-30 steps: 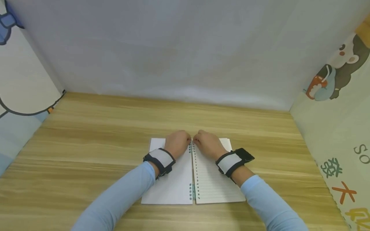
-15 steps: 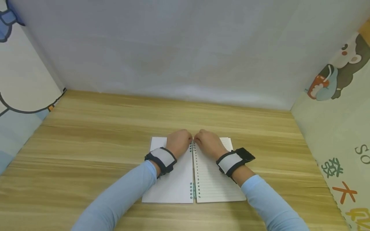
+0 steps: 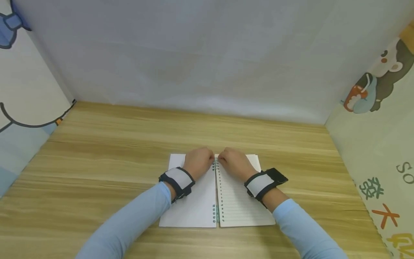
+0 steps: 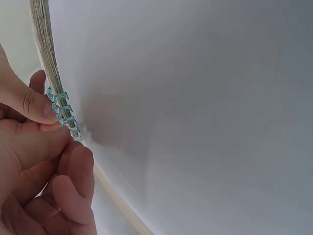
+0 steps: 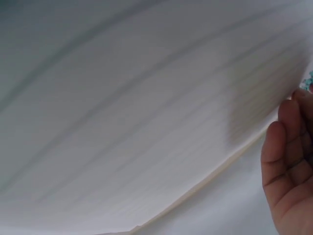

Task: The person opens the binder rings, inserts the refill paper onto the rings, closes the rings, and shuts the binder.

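An open notebook point(image 3: 242, 210) lies flat, a blank white page on the left and a ruled page on the right. Teal plastic binding rings point(image 4: 63, 110) run down its middle; in the head view, the top ones are partly covered by the fingers. At the upper end of the binding, my left hand point(image 3: 198, 160) pinches the rings between thumb and fingers. Right beside it, my right hand point(image 3: 237, 164) pinches the same ring strip from the ruled side. In the right wrist view, the curled fingers point(image 5: 275, 152) show at the page edge, their tips partly out of frame.
The notebook rests on a wood-grain table point(image 3: 113, 151). A pale backdrop point(image 3: 200, 61) rises behind the table, with printed cartoon panels at left and right. Wrist straps point(image 3: 178, 180) are worn on both wrists.
Both wrists have shifted slightly outward and the hands slightly toward the person, while the fingers stay at the top rings. The notebook lies as before.
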Tool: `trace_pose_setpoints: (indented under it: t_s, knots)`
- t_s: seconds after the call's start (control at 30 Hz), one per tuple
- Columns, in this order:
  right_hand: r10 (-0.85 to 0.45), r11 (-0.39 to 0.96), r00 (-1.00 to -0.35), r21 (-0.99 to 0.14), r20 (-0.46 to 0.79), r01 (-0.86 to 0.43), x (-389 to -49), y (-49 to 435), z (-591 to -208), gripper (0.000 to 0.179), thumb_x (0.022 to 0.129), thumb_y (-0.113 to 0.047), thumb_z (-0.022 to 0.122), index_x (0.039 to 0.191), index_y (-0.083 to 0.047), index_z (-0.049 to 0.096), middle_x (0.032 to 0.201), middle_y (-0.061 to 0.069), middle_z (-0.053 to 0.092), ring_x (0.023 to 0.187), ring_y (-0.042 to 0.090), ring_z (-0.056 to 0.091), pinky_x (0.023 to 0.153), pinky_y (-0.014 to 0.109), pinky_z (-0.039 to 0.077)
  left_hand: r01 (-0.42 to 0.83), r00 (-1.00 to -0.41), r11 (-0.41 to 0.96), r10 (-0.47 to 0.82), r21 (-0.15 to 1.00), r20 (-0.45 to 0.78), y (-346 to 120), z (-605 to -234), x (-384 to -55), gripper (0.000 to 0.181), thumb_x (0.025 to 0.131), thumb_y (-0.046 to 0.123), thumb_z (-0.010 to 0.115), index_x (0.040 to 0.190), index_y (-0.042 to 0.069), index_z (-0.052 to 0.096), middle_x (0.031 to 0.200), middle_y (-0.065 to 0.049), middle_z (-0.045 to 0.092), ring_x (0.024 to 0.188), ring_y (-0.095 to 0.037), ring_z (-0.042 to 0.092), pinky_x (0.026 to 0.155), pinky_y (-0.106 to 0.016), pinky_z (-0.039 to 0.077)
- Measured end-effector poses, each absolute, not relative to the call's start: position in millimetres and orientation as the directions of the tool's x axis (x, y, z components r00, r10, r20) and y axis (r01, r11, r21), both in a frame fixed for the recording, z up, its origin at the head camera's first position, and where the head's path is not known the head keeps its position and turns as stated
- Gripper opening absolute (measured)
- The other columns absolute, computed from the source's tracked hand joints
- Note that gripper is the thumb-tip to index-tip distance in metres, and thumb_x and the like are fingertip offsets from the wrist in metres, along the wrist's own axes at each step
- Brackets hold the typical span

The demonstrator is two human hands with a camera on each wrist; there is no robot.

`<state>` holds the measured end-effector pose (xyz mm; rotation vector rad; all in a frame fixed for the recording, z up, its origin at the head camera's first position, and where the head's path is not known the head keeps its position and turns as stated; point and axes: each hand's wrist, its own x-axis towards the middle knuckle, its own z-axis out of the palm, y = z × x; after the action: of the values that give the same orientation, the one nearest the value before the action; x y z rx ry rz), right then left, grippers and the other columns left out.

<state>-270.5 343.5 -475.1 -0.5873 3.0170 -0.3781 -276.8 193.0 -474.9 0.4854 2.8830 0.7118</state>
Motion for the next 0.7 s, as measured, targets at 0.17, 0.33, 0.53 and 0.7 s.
trace_pose_setpoints:
  t_s: [0.17,0.33,0.53,0.7]
  knots:
    - [-0.395,0.892,-0.919,-0.234,0.015,-0.387,-270.4,342.5,-476.6,0.015,0.091,-0.011,0.059,0.098,-0.007,0.071,0.083,0.003,0.062,0.078,0.016,0.060,0.072,0.030,0.051,0.274,-0.939,0.838,0.340,0.472,-0.059,194.0,-477.7,-277.5,0.014,0.090,0.018,0.061,0.091,0.012,0.073,0.079,0.000,0.069,0.062,-0.010,0.054,0.056,-0.023,0.042]
    - [-0.390,0.895,-0.921,-0.234,0.001,-0.380,-271.4,342.7,-476.8,0.015,0.091,-0.012,0.059,0.098,-0.007,0.071,0.081,0.002,0.060,0.072,0.013,0.057,0.070,0.030,0.050,0.271,-0.939,0.845,0.338,0.460,-0.068,194.9,-476.6,-277.4,0.014,0.090,0.018,0.060,0.090,0.012,0.073,0.080,0.000,0.069,0.061,-0.010,0.054,0.054,-0.023,0.043]
    - [-0.375,0.897,-0.927,-0.261,-0.021,-0.357,-270.8,345.7,-476.0,0.017,0.091,-0.013,0.059,0.101,-0.008,0.071,0.084,0.003,0.062,0.077,0.016,0.060,0.073,0.032,0.050,0.243,-0.944,0.850,0.319,0.467,-0.089,193.1,-476.9,-276.1,0.015,0.090,0.020,0.061,0.092,0.013,0.074,0.084,0.000,0.071,0.063,-0.010,0.055,0.056,-0.023,0.043]
    - [-0.385,0.890,-0.923,-0.273,-0.017,-0.366,-268.2,347.9,-475.1,0.016,0.091,-0.012,0.060,0.100,-0.008,0.072,0.087,0.004,0.064,0.082,0.017,0.062,0.075,0.032,0.051,0.239,-0.942,0.846,0.322,0.477,-0.099,190.3,-477.9,-274.5,0.015,0.089,0.021,0.062,0.094,0.014,0.074,0.088,0.000,0.072,0.065,-0.010,0.057,0.057,-0.023,0.044]
